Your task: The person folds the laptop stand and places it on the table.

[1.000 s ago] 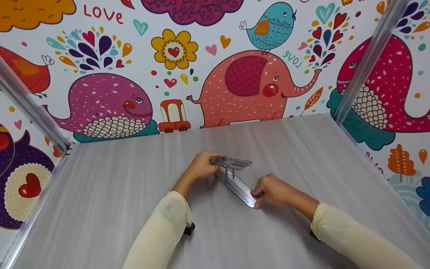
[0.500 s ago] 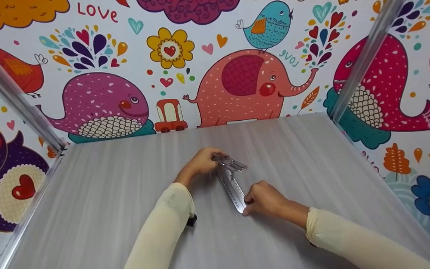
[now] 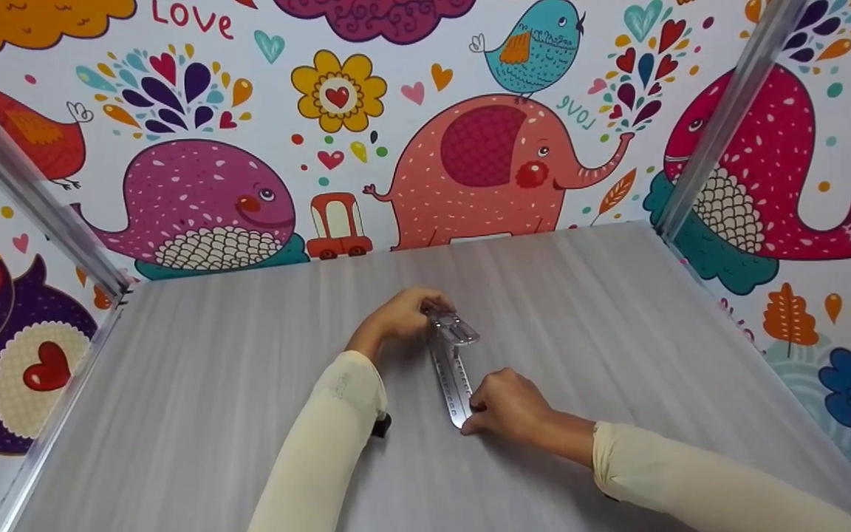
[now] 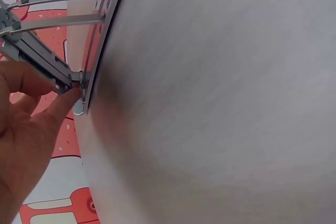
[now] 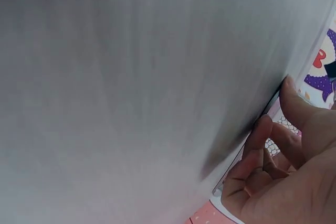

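Observation:
A silvery folding metal stand [image 3: 450,388] lies on the grey table in the head view. Its long base has rows of slots along both edges. An upper plate [image 3: 458,329] slopes above the base, raised from the far end. My left hand [image 3: 400,313] pinches the far, hinged end. In the left wrist view, thumb and fingers grip beside the hinge [image 4: 79,80], and two thin struts [image 4: 63,22] run between plate and base. My right hand [image 3: 510,408] holds the near end of the base by its edges. The right wrist view shows little of the stand behind the fingers [image 5: 257,135].
The grey wood-grain table [image 3: 233,399] meets a wall [image 3: 248,89] printed with cartoon animals at the back. Metal posts [image 3: 728,118] rise at both back corners. Both forearms wear pale sleeves [image 3: 322,443], with a black strap piece [image 3: 381,425] at the left wrist.
The near end of the stand has swung leftward and toward me, with my right hand moving along with it. The left hand keeps its hold at the far end, nearly in place.

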A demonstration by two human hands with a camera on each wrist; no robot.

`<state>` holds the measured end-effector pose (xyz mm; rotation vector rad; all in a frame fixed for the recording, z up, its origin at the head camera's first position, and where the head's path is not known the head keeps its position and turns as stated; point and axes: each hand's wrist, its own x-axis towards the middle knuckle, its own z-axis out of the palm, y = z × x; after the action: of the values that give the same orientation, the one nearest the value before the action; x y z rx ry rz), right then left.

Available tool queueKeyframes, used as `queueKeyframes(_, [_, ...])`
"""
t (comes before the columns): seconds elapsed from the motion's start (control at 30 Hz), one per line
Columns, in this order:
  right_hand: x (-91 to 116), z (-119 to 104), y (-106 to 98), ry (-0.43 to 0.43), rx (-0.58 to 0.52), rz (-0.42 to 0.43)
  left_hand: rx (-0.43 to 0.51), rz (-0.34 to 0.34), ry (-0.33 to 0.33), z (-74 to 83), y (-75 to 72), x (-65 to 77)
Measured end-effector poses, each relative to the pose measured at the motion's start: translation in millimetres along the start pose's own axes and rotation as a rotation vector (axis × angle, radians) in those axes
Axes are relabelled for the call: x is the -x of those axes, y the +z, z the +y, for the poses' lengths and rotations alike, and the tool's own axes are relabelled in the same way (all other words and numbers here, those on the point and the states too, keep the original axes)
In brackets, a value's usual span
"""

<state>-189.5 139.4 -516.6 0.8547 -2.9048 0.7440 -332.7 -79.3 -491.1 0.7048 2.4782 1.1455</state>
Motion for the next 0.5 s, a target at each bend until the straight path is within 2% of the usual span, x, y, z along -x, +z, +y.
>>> queueKeyframes(0.2, [-0.3,-6.1,2.3,0.031,-0.003,0.000,0.041,-0.023,0.015,0.9,-2.4,-0.3])
queueKeyframes(0.5, [-1.6,-10.8,4.2,0.045,0.002,-0.019,0.014,-0.064,0.020,5.2,-2.2,-4.3])
